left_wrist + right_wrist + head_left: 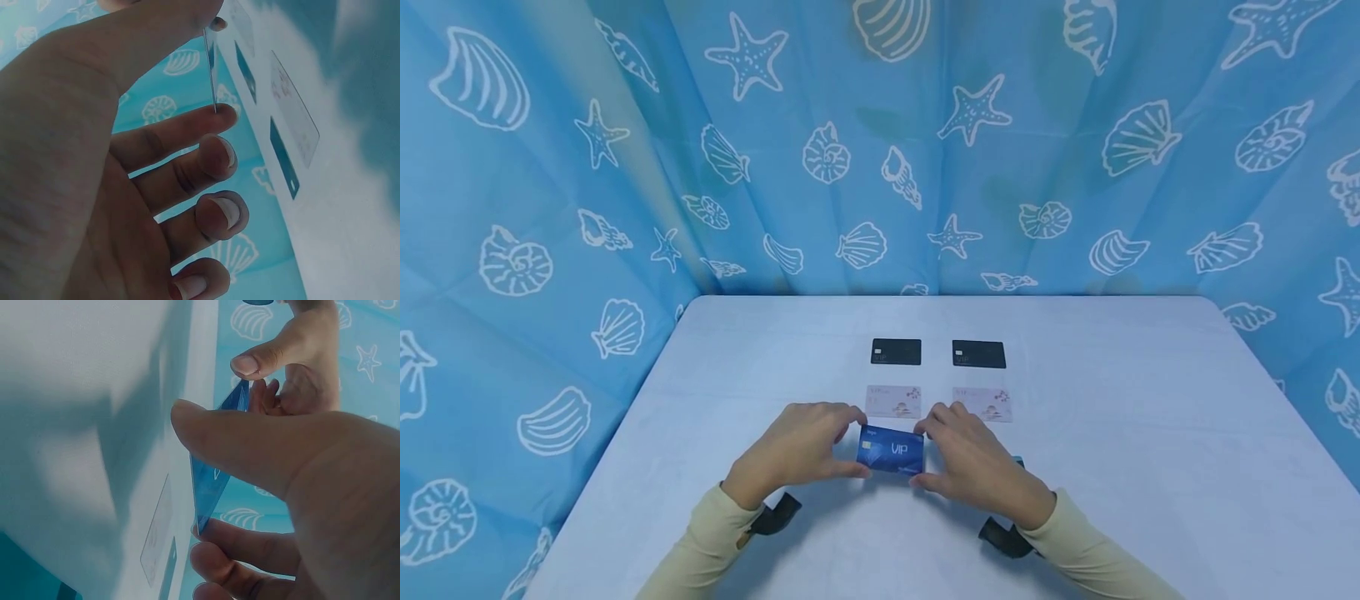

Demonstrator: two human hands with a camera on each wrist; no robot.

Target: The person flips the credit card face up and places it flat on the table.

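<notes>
A blue card [891, 450] with "VIP" lettering and a chip is held up by both hands, its front turned toward the head camera. My left hand [808, 446] pinches its left edge between thumb and index finger; the other fingers are spread and bent in the left wrist view. At the right edge, my right hand [966, 458] grips the card's corners with thumb and fingers. In the left wrist view the blue card [211, 72] appears almost edge-on. Just beyond the hands lie a left pale pink card [892, 402] and a right pale pink card [988, 404].
Behind the pink cards, a left black card [896, 352] and a right black card [979, 354] lie flat on the white table [760, 350]. A blue curtain [865, 183] with white shells and starfish surrounds the far and side edges. Dark wrist straps [775, 515] hang below the wrists.
</notes>
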